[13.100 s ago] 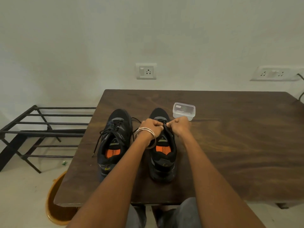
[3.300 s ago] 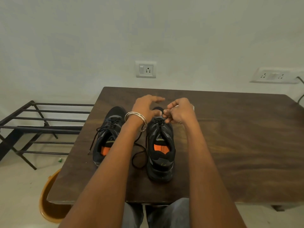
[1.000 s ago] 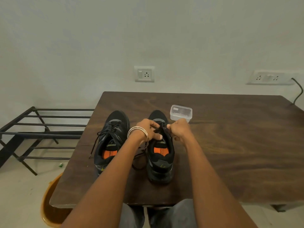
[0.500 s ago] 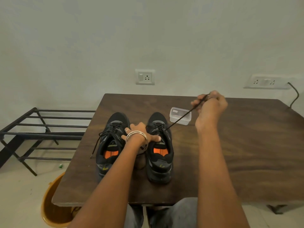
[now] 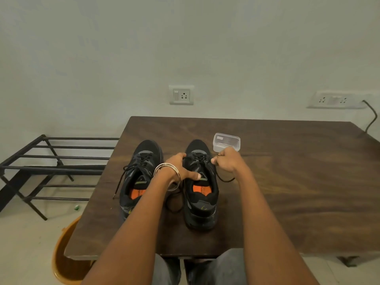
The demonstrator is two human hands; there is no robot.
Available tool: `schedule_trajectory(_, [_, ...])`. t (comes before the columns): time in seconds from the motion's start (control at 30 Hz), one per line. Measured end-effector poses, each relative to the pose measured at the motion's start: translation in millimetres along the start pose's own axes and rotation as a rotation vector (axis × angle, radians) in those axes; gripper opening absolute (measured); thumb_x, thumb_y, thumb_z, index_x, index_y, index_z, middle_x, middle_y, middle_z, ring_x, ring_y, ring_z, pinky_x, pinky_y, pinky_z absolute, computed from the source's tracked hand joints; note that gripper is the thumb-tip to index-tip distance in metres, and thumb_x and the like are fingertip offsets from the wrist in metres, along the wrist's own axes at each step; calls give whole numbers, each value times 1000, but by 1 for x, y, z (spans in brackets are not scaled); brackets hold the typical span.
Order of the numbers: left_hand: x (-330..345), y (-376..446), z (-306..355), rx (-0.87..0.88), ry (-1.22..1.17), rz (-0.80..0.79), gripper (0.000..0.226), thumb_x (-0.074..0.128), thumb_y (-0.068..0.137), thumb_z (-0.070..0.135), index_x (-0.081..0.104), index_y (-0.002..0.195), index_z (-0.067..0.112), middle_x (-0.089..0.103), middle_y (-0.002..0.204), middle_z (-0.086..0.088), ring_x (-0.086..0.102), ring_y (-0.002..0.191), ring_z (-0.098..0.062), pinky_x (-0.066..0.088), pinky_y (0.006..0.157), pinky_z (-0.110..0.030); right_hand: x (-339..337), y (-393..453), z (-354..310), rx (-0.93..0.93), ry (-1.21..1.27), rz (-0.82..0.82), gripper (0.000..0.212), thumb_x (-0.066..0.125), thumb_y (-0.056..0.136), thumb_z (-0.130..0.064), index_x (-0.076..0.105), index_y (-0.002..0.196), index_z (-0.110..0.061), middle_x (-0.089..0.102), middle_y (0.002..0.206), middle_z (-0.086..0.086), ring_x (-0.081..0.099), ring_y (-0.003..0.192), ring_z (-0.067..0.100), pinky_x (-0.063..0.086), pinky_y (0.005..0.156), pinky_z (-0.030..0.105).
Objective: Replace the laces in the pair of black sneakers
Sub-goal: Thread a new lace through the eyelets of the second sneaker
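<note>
1. Two black sneakers stand side by side on a dark wooden table (image 5: pixel 287 182), toes toward the wall, heels toward the person. Both show orange insoles and grey panels near the toe.
2. The right sneaker (image 5: pixel 200 202) sits near the table's middle. A black lace (image 5: pixel 223 178) leaves its upper eyelets, loops onto the table just right of the shoe, and another length curls on the wood in the gap between the two shoes.
3. The left sneaker (image 5: pixel 135 182) is laced, with a loose end trailing down its outer side toward the table's left edge.
4. The left hand (image 5: pixel 181 169), bangles on its wrist, grips the right sneaker across the tongue area: thumb lying along the collar, fingers curled over the shoe's inner side.
5. The right hand (image 5: pixel 228 162) is closed in a fist just right of the eyelets, thumb and fingers pinching the lace.
6. A small clear plastic box (image 5: pixel 226 141) with a lid sits just beyond the right hand, beside the right sneaker's toe.
7. The left sneaker lies close to the table's left edge; the wood to the right of the hands is broad and bare as far as the right edge.
8. Off the left edge stand a black metal rack (image 5: pixel 51 161) and, lower, an orange bucket (image 5: pixel 63 264).
</note>
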State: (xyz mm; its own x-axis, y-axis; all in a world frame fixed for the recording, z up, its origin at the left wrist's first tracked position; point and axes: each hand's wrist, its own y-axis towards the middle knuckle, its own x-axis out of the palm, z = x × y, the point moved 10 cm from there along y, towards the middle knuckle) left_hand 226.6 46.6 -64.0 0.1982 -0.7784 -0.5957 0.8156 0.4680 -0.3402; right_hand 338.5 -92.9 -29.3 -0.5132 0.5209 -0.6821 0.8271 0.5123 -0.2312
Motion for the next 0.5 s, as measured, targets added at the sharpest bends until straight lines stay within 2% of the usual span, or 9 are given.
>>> schedule_trajectory(0.13, [3, 3, -4, -13, -30, -23, 98, 88, 63, 32, 36, 145, 15, 48, 141, -4, 51, 124, -26, 42, 104, -38, -32, -14, -7, 28, 491, 123, 19, 54, 90, -5, 67, 76, -6, 70, 85, 8, 62, 82, 18, 40, 71, 31])
schedule_trajectory(0.2, [3, 3, -3, -8, -32, -21, 97, 87, 65, 31, 36, 145, 15, 47, 142, -4, 49, 126, -27, 42, 105, -39, -51, -23, -8, 14, 958, 207, 23, 46, 92, -4, 59, 75, -12, 70, 82, 10, 63, 74, 18, 39, 60, 27])
schedule_trajectory(0.27, [2, 3, -2, -6, -18, -21, 95, 86, 67, 31, 35, 145, 15, 45, 144, -7, 46, 128, -28, 41, 106, -40, -63, -26, -2, 11, 1443, 278, 21, 40, 96, -5, 50, 79, -13, 69, 75, 13, 66, 68, 24, 49, 50, 26])
schedule_trajectory(0.3, [2, 3, -2, -5, -13, -21, 95, 86, 67, 31, 34, 145, 15, 44, 144, -8, 45, 129, -28, 40, 106, -40, -68, -26, 3, 7, 1540, 338, 19, 40, 96, -5, 50, 81, -12, 67, 68, 11, 64, 59, 23, 48, 46, 23])
schedule_trajectory(0.33, [2, 3, -3, -10, -15, -23, 95, 85, 68, 31, 34, 145, 15, 43, 145, -9, 45, 129, -28, 40, 106, -41, -72, -27, 8, 12, 1489, 408, 16, 42, 95, -5, 52, 84, -11, 65, 63, 8, 59, 50, 18, 44, 43, 21])
schedule_trajectory(0.4, [3, 3, -3, -13, -26, -31, 95, 85, 68, 30, 33, 146, 15, 43, 145, -9, 44, 130, -29, 40, 106, -42, -76, -26, 12, 35, 1054, 490, 8, 50, 94, -8, 58, 96, -8, 67, 79, 5, 55, 51, 12, 45, 48, 23])
schedule_trajectory(0.43, [4, 4, -3, -12, -29, -38, 95, 85, 68, 30, 33, 146, 15, 43, 145, -9, 44, 130, -29, 40, 107, -42, -72, -22, 11, 60, 694, 474, 10, 55, 93, -13, 60, 102, -9, 67, 94, 5, 60, 66, 14, 52, 62, 29])
schedule_trajectory(0.47, [5, 4, -3, -14, -33, -42, 95, 85, 68, 30, 32, 146, 15, 42, 146, -9, 44, 130, -29, 39, 107, -42, -64, -17, 12, 104, 295, 424, 14, 59, 92, -19, 61, 105, -13, 65, 105, 5, 62, 88, 20, 52, 85, 40])
schedule_trajectory(0.5, [6, 4, -3, -13, -37, -43, 96, 86, 68, 30, 32, 147, 15, 43, 146, -9, 44, 130, -29, 39, 108, -42, -52, -13, 13, 154, -49, 348, 17, 62, 92, -24, 62, 107, -16, 62, 113, 6, 57, 107, 27, 41, 102, 50])
